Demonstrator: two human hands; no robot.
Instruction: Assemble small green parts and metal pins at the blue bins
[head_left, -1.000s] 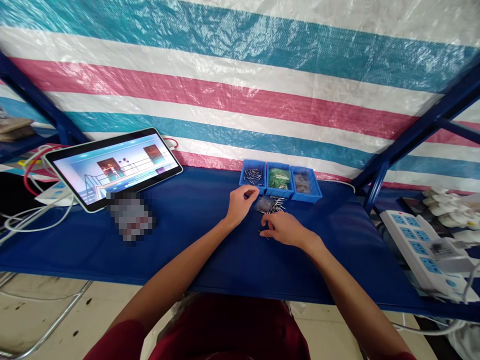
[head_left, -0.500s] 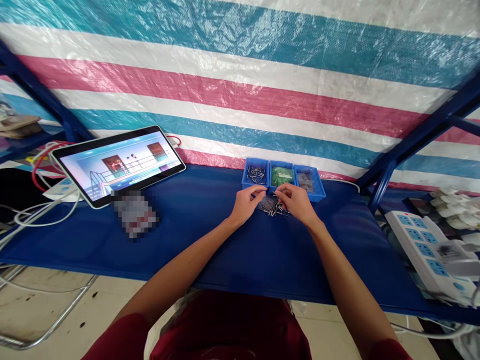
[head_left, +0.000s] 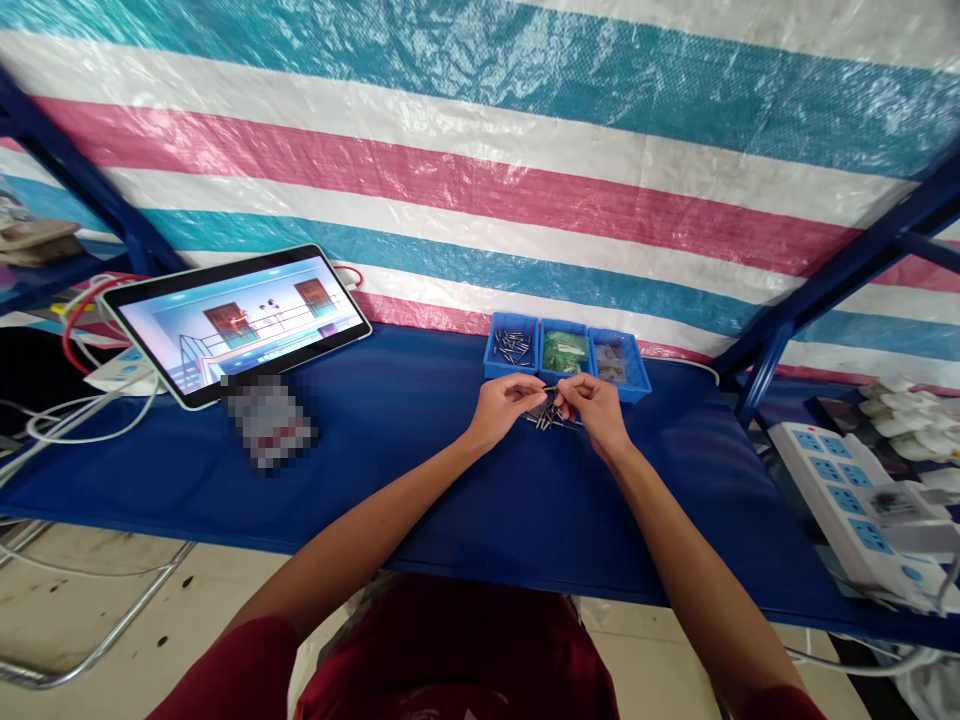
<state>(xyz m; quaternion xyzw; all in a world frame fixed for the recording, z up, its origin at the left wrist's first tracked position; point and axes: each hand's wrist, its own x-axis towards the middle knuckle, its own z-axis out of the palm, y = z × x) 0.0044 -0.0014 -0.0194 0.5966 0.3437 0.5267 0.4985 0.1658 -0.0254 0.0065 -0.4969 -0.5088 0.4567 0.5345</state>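
My left hand (head_left: 501, 404) and my right hand (head_left: 598, 402) meet fingertip to fingertip over the blue table (head_left: 420, 460). Both are pinched on a small thin part (head_left: 551, 389) held between them. Under the hands lies a loose heap of small metal pins (head_left: 550, 416). Just behind stand three small blue bins (head_left: 562, 352): the left one holds metal pins, the middle one green parts, the right one grey parts.
A tablet (head_left: 232, 320) showing a video leans at the left, with a blurred object (head_left: 266, 420) in front of it and cables beside it. A white power strip (head_left: 855, 500) lies at the right. A striped tarp (head_left: 480, 170) and blue frame posts stand behind.
My right hand moved from the table in front of the pin heap up toward the bins, then drew in to meet my left hand over the heap. The view shifted slightly.
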